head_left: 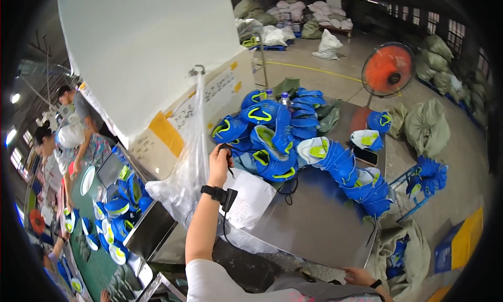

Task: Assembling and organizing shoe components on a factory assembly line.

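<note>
My left hand [219, 164] is raised over the near left side of the metal table [298, 231], its fingers closed round a small black object [226, 148] with a cord; its kind is unclear. Just beyond it lies a heap of blue shoe uppers [262, 115] with lime-green trim. White paper sheets [246, 197] lie below this hand. My right hand [361, 277] is low by the table's near edge, its fingers loosely stretched and nothing visible in them. A curved row of nested blue shoe uppers [340, 168] runs along the table's right side.
A phone [365, 155] lies near the right edge. A clear plastic bag [186, 181] hangs at the left. Beyond are a fan [389, 69] and sacks [428, 125]. People work along a green conveyor [86, 260]. A blue-and-yellow box [461, 241] stands at the right.
</note>
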Tool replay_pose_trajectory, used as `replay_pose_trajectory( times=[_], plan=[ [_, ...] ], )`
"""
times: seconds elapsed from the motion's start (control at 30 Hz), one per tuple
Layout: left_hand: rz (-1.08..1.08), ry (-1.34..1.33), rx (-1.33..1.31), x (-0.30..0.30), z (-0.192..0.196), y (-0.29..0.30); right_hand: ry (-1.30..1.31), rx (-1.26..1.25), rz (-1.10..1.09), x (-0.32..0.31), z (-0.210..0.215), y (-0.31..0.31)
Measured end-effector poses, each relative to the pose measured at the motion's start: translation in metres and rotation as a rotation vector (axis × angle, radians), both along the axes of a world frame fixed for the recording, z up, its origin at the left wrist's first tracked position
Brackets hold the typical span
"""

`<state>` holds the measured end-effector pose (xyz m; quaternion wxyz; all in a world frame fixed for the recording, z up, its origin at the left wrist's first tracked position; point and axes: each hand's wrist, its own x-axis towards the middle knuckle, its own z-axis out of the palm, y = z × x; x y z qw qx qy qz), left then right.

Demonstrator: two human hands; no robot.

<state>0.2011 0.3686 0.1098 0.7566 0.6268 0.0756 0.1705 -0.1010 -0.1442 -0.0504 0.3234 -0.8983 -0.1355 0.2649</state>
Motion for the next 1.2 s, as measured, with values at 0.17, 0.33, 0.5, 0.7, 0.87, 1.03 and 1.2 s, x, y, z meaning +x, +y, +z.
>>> replay_pose_trajectory(
  times=[0.17, 0.33, 0.5, 0.7, 0.87, 1.03, 1.2],
  plan=[
    [0.276, -0.379, -0.082, 0.004, 0.040, -0.008, 0.143, -0.063, 0.004, -0.006, -0.020, -0.029],
    [0.593, -0.719, 0.234, -0.019, 0.107, 0.045, 0.173, -0.018, -0.039, 0.007, -0.036, -0.039],
    [0.554, -0.225, 0.857, -0.011, 0.080, 0.137, 0.128, -0.148, 0.128, 0.043, -0.013, 0.006],
    [-0.399, 0.831, 0.756, -0.036, 0.006, 0.075, -0.059, 0.008, 0.256, 0.055, -0.008, 0.026],
    [-0.253, 0.376, 1.032, -0.033, 0.018, 0.092, -0.214, -0.056, 0.329, 0.111, 0.064, 0.081],
    [0.053, 0.275, 1.563, -0.056, -0.027, 0.126, -0.471, 0.161, 0.595, 0.194, 0.162, 0.238],
    [-0.536, -0.019, 1.497, -0.096, -0.075, 0.112, -0.969, 0.346, 0.735, 0.252, 0.168, 0.390]
  ],
)
